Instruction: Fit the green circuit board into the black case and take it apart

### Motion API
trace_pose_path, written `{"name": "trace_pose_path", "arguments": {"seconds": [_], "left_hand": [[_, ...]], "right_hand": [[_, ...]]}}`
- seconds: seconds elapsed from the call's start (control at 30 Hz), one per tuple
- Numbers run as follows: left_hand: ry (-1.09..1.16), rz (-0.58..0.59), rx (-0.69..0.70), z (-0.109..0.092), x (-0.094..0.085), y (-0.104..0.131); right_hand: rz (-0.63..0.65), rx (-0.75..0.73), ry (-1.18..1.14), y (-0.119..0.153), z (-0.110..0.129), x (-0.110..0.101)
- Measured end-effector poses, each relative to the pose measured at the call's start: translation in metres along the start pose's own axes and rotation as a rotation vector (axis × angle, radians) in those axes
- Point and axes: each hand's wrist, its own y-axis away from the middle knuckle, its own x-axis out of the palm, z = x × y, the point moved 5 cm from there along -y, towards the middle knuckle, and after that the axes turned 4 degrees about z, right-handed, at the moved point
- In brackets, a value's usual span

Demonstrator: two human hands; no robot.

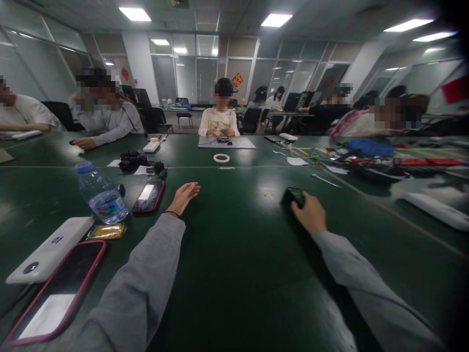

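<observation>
My left hand (183, 198) rests on its side on the green table (227, 254), fingers stretched out and holding nothing. Just left of it lies a phone in a red case (149, 196). Over to the right, my right hand (310, 212) has its fingers round a small dark object with a greenish, glossy face (295, 196). That object is at or just above the table top; blur hides whether it touches.
At the left are a water bottle (104, 198), a yellow packet (106, 231), a white power bank (51, 252) and a large phone (60, 288). A tape roll (221, 158) lies ahead. Tangled cables, a blue bundle (371, 147) and a wrench (326, 181) are at right. People sit across.
</observation>
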Motion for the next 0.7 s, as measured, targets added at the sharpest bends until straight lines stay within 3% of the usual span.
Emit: {"name": "trace_pose_path", "arguments": {"seconds": [0.1, 0.17, 0.27, 0.33, 0.47, 0.7], "left_hand": [[-0.040, -0.026, 0.020, 0.001, 0.000, -0.001], [-0.102, -0.031, 0.020, 0.002, 0.001, -0.002], [-0.139, 0.002, 0.054, 0.002, 0.005, -0.002], [-0.149, 0.057, 0.043, 0.002, 0.009, -0.001], [-0.194, 0.114, 0.024, 0.000, 0.013, 0.000], [-0.236, 0.120, 0.050, 0.001, 0.011, -0.001]], "right_hand": [[0.104, -0.390, -0.210, 0.004, 0.128, 0.056], [0.175, -0.597, -0.331, 0.017, 0.201, 0.071], [0.266, -0.735, -0.404, 0.035, 0.260, 0.069], [0.300, -0.738, -0.409, 0.040, 0.269, 0.065], [0.294, -0.657, -0.416, 0.035, 0.257, 0.066], [0.262, -0.577, -0.429, 0.028, 0.250, 0.074]]}}
